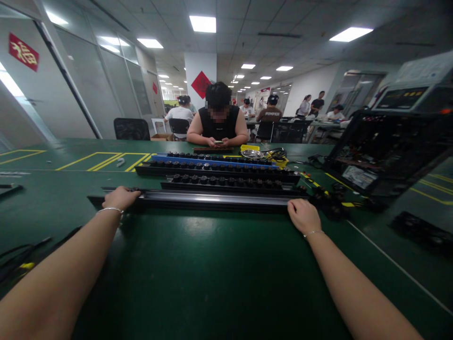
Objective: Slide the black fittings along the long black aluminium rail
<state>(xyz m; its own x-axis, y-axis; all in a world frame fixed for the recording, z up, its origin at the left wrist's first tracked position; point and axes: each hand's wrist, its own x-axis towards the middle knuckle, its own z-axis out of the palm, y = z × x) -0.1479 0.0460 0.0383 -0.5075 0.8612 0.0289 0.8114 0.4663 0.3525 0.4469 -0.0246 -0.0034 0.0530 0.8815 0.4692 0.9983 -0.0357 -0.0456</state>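
A long black rail (212,199) with a shiny grey strip along its top lies crosswise in front of me. Near its left end, my left hand (121,198) is closed around it, with part of the rail sticking out beyond. My right hand (305,215) grips the same rail near its right end, fingers curled over the edge. Just behind it is a black strip (226,182) carrying a row of round black knobs. Further back sit another knobbed strip (219,168) and a blue strip (230,161). My fingertips are partly hidden by the hands.
On the green table (198,269), an open computer case (357,156) stands at the right. A metal dish (252,154) and cables (278,154) lie behind the strips. More cables (24,255) are at left. A person (217,120) sits opposite, holding a phone (218,142).
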